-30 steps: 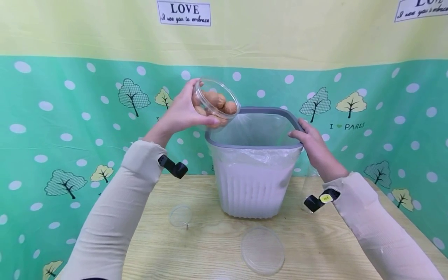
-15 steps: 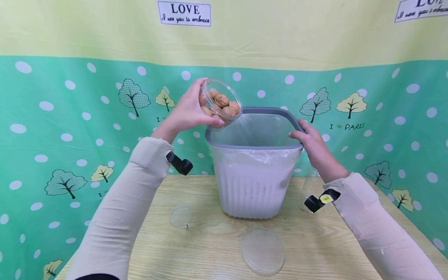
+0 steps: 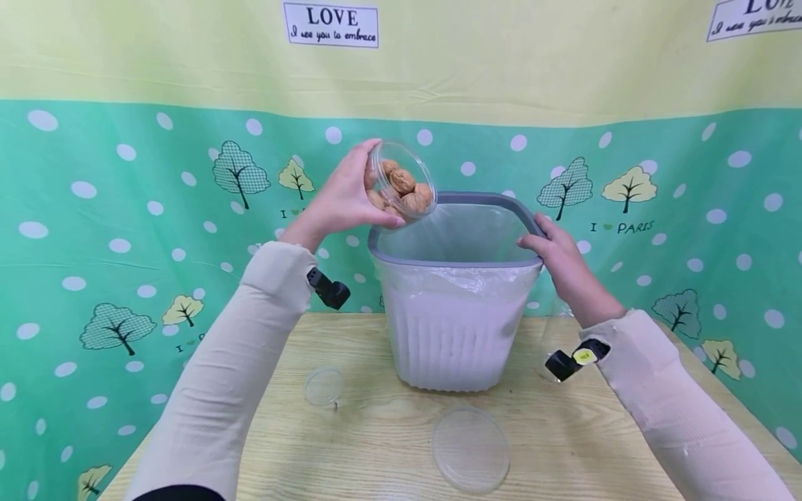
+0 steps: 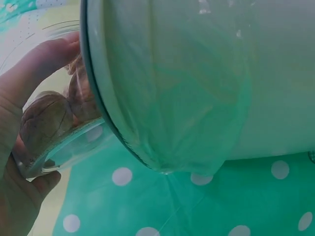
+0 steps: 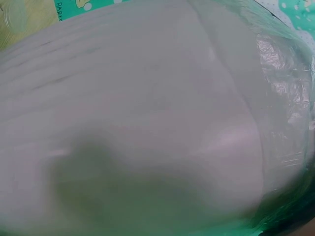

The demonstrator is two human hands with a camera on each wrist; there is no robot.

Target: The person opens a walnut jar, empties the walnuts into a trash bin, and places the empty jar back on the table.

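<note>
My left hand [image 3: 344,198] grips a clear plastic jar [image 3: 406,154] and holds it tilted, mouth to the right, over the bin's left rim. Several brown walnuts [image 3: 402,181] lie inside the jar. In the left wrist view, fingers wrap the jar [image 4: 74,155] beside the bin's edge. A white ribbed trash bin [image 3: 454,334] with a grey rim ring [image 3: 457,264] and a thin see-through liner [image 3: 476,282] stands upright on the table. My right hand [image 3: 567,271] grips this rim at the right. The right wrist view is mostly filled by the bin's side [image 5: 147,98].
On the wooden table [image 3: 370,452] lie a large clear round lid [image 3: 470,449] in front of the bin and a smaller one [image 3: 324,387] to its left. Something transparent [image 3: 554,327] stands right of the bin, partly hidden by my right wrist. A patterned curtain [image 3: 156,229] hangs behind.
My left hand has moved a little to the right with the jar, farther over the bin's rim. The walnuts stay in the jar. My right hand has not moved.
</note>
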